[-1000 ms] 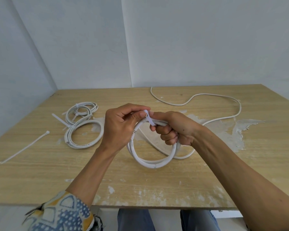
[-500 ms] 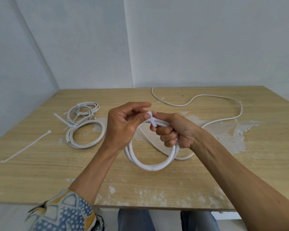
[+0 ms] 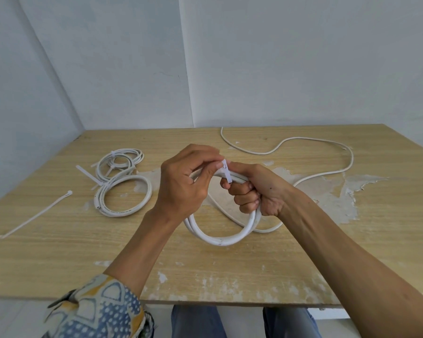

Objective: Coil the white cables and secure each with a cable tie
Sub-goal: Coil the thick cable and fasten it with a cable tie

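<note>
White cable coil (image 3: 220,240), thick and glossy, hangs over the pale wooden desk (image 3: 205,272) in our hands: the right hand (image 3: 261,191) grips its top while the left hand (image 3: 181,184) pinches the white plastic cable tie (image 3: 226,170) wrapped there. We see the desk's veneer peeling and white walls (image 3: 303,69) meeting in a corner behind.

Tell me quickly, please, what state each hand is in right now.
Left hand: closed, pinching the cable tie.
Right hand: closed, gripping the coiled white cable.
</note>
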